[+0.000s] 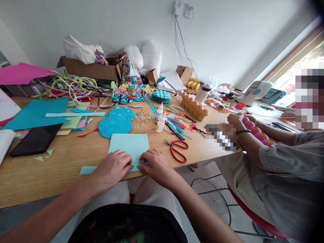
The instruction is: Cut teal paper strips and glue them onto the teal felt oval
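From the head camera, both hands lie flat on a light blue paper sheet at the near edge of the wooden table: the left hand presses its lower left part, the right hand its lower right corner, fingers spread and gripping nothing, the two hands close together but not touching. A narrow strip of the same blue paper lies just left of the left hand. The step in hand looks like flattening or creasing the sheet along its near edge; a judgement only, since any fold line is hidden under the fingers. A next move would call for keeping the sheet square to the table edge while one hand holds it down and the other runs along the crease, or reaches for the red-handled scissors lying near, to the right of the sheet. Farther back lie blue scalloped cut-outs, two small glue bottles, scattered confetti and a dark tablet at the left. Another person's hand rests by a pink bumpy strip at the right. No brand, label or writing can be read anywhere; the glue bottles are too small to show print.
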Available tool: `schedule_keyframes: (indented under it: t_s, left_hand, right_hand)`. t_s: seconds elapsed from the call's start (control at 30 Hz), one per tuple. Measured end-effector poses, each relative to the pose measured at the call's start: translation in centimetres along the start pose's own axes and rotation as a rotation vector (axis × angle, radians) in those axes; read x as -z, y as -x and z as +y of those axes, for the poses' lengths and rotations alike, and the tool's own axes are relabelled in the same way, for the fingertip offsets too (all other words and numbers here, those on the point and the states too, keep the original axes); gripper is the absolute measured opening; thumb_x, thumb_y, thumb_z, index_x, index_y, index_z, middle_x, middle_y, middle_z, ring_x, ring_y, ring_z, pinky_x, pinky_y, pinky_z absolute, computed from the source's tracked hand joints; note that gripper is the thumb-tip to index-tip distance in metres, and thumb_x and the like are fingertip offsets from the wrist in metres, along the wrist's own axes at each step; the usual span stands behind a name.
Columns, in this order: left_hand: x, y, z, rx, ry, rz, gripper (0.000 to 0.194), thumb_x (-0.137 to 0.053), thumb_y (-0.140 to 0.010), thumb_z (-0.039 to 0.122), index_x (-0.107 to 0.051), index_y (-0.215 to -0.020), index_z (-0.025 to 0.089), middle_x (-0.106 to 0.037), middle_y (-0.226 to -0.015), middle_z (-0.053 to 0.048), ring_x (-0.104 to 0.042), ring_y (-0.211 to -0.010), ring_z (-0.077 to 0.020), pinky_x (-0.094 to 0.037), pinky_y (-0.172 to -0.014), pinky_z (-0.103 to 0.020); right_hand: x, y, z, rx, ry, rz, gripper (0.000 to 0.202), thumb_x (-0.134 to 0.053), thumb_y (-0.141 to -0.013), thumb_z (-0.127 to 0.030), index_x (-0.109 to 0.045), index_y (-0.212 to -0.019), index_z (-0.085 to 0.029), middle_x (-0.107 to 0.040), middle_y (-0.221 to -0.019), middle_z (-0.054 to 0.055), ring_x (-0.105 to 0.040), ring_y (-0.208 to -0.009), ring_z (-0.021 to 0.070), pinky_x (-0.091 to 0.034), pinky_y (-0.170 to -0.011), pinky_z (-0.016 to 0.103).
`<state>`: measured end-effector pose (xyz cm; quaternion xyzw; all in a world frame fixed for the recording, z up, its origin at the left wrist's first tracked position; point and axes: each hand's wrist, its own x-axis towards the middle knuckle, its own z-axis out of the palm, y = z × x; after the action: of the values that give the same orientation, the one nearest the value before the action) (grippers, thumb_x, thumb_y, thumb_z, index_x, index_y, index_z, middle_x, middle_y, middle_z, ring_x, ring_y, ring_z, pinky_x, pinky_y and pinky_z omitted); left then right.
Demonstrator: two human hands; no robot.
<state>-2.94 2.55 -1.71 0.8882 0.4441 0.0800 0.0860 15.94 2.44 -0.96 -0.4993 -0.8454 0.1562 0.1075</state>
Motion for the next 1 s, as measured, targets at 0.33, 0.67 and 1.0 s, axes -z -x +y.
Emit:
schedule_keyframes:
  t_s: [0.33,0.67,1.0]
  left_hand:
    - [-0.55,-0.32,-0.13,0.02,-0.022,0.002,0.016,-0.054,-0.084,0.021,-0.054,-0.069,0.017,-0.058,-0.072,-0.001,-0.051,-0.074,-0.0182,-0.037,-0.065,-0.029]
    - [-0.81,-0.32,-0.11,0.026,-0.065,0.004,0.014,-0.055,-0.084,0.02,-0.055,-0.071,0.016,-0.057,-0.072,-0.001,-0.051,-0.074,-0.0189,-0.036,-0.063,-0.029]
    - [-0.98,-0.22,-0.14,0.009,-0.093,0.023,0.013,-0.053,-0.084,0.02,-0.053,-0.071,0.017,-0.057,-0.073,-0.001,-0.051,-0.074,-0.0194,-0.035,-0.063,-0.03]
  right_hand:
    - [-0.61,-0.09,0.01,-0.039,-0.057,0.026,0.013,-0.066,-0.076,-0.028,-0.058,-0.072,-0.019,-0.061,-0.075,-0.003,-0.05,-0.078,0.0125,-0.026,-0.067,0.025]
    - [-0.81,-0.13,0.0,-0.046,-0.048,0.025,0.013,-0.066,-0.077,-0.029,-0.059,-0.072,-0.019,-0.061,-0.075,-0.003,-0.049,-0.077,0.0122,-0.024,-0.066,0.025]
    - [-0.28,-0.45,-0.2,-0.047,-0.012,-0.022,0.012,-0.065,-0.077,-0.029,-0.059,-0.073,-0.019,-0.061,-0.076,-0.002,-0.05,-0.077,0.0126,-0.025,-0.065,0.024]
